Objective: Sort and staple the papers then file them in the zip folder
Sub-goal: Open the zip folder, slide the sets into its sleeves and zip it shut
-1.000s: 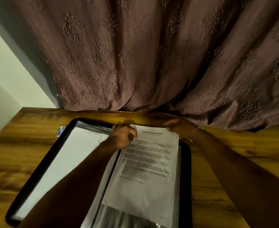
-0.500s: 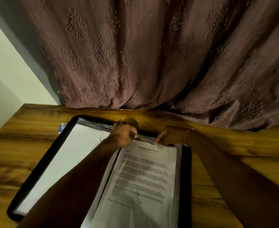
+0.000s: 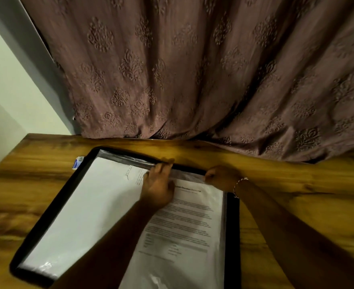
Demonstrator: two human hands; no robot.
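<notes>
A black zip folder [image 3: 53,207] lies open on the wooden table [image 3: 293,207]. Its left side holds a white sheet [image 3: 92,205] under clear plastic. On the right side a printed paper [image 3: 188,222] sits inside a clear plastic sleeve [image 3: 185,176]. My left hand [image 3: 158,184] rests at the sleeve's top near the folder's middle, fingers stretched toward the rim. My right hand [image 3: 222,177], with a bracelet at the wrist, pinches the sleeve's top right edge. No stapler is in view.
A small blue and white object [image 3: 77,163] pokes out from under the folder's far left corner. A patterned brown curtain [image 3: 192,69] hangs down to the table's back edge. A pale wall [image 3: 9,90] bounds the left side.
The printed paper has slid down into the sleeve. My right hand left the paper's top and now pinches the sleeve edge. My left fingers have straightened.
</notes>
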